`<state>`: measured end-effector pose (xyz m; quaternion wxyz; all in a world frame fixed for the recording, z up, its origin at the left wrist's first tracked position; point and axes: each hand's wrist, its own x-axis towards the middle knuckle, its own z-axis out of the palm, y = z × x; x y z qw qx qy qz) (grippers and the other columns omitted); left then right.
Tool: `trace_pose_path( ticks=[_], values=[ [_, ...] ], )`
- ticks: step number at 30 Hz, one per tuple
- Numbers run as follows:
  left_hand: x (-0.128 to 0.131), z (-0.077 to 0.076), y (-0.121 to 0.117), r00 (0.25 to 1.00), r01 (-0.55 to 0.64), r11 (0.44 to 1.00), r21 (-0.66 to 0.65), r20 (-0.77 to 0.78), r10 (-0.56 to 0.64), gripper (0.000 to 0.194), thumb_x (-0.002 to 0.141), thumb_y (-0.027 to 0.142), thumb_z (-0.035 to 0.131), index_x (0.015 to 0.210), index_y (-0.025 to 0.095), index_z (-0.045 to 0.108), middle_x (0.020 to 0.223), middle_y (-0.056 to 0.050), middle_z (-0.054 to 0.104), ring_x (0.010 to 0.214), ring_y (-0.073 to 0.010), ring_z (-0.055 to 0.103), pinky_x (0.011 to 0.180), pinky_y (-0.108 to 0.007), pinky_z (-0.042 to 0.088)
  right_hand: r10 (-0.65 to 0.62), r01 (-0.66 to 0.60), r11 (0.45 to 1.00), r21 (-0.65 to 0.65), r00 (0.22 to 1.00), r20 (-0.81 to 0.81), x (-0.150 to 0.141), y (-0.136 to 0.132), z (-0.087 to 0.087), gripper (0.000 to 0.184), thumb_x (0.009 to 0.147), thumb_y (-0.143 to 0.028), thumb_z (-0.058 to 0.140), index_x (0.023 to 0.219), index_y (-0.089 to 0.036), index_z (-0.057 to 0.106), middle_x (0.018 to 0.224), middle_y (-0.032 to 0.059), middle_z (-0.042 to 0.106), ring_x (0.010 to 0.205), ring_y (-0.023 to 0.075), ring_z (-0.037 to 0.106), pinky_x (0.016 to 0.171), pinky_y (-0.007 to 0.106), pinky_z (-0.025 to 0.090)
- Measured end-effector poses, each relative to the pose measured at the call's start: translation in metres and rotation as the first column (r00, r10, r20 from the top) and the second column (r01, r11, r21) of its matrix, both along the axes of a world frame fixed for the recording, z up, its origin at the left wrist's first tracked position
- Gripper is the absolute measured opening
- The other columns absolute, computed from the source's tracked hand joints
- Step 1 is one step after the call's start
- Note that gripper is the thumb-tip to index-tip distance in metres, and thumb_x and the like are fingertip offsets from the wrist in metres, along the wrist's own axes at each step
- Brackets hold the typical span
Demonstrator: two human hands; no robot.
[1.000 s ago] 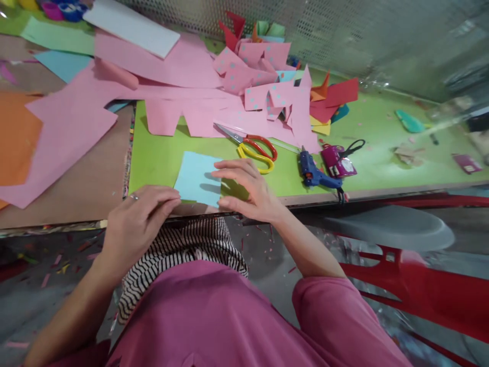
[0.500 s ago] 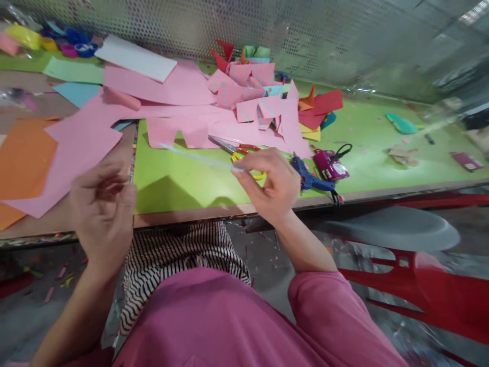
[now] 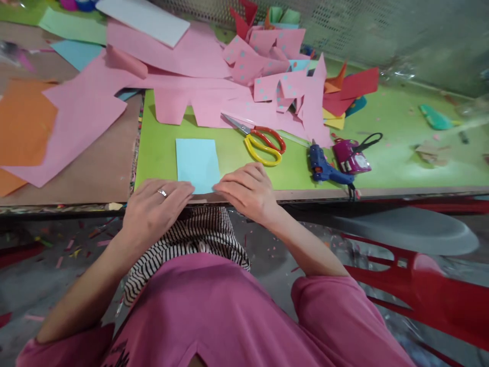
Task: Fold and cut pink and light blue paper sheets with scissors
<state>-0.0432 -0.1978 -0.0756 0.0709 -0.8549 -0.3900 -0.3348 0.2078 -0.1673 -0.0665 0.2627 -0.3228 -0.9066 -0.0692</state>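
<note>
A light blue rectangular sheet of paper (image 3: 197, 164) lies flat at the table's near edge. My left hand (image 3: 156, 206), with a ring on one finger, is closed at its near left corner. Fingers pressed together, my right hand (image 3: 246, 193) holds the near right corner. Both thumbs are mostly hidden. Just beyond the right hand lie scissors (image 3: 263, 145) with one red and one yellow handle loop, their blades pointing to the far left. A blue glue gun (image 3: 326, 165) rests farther right, beside a magenta box-like thing (image 3: 351, 155) with a black loop.
Pink paper pieces (image 3: 214, 104) and a pile of folded dotted pink pieces (image 3: 263, 61) cover the back. Orange paper (image 3: 25, 122) lies at the left, a white slab (image 3: 145, 20) behind. A red chair (image 3: 439, 290) and a grey seat (image 3: 405, 229) stand right of me.
Both hands have come down and together at the table's near edge. The light blue paper, seen edge-on in my right hand before, now lies flat between them. The view has tilted downward.
</note>
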Motion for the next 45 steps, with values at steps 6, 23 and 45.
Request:
trace_pose_path(
  ticks=[6,23,45],
  values=[
    [-0.012,0.002,-0.008,0.988,0.126,0.991,-0.046,-0.079,-0.129,0.02,0.094,0.016,0.066,0.114,0.021,0.065,0.121,-0.006,0.076,0.104,-0.0213,0.074,0.091,-0.037,0.057,0.026,-0.024,0.999,-0.034,0.997,0.079,0.01,-0.008,-0.005,0.014,0.1,-0.027,0.061,0.109,-0.03,0.072,0.101,-0.003,0.078,0.088,0.0154,0.062,0.084,0.036,0.04],
    [-0.028,-0.009,-0.019,0.997,0.053,0.998,-0.036,0.063,-0.05,0.043,0.087,0.015,0.074,0.128,0.025,0.063,0.116,-0.005,0.077,0.107,-0.0246,0.073,0.094,-0.042,0.058,0.052,-0.052,0.998,-0.022,0.999,0.01,0.012,-0.019,-0.012,0.026,0.097,-0.031,0.067,0.122,-0.025,0.068,0.113,0.0029,0.077,0.101,0.0195,0.064,0.087,0.037,0.045],
    [-0.012,-0.001,-0.013,0.998,0.058,0.997,-0.048,-0.003,-0.058,0.018,0.09,0.013,0.07,0.105,0.023,0.065,0.105,-0.004,0.08,0.094,-0.022,0.075,0.085,-0.04,0.057,-0.013,0.009,0.993,-0.119,0.999,-0.033,0.004,-0.018,-0.006,0.01,0.099,-0.03,0.064,0.101,-0.026,0.072,0.098,-0.0003,0.077,0.088,0.0159,0.065,0.081,0.034,0.046]
  ],
)
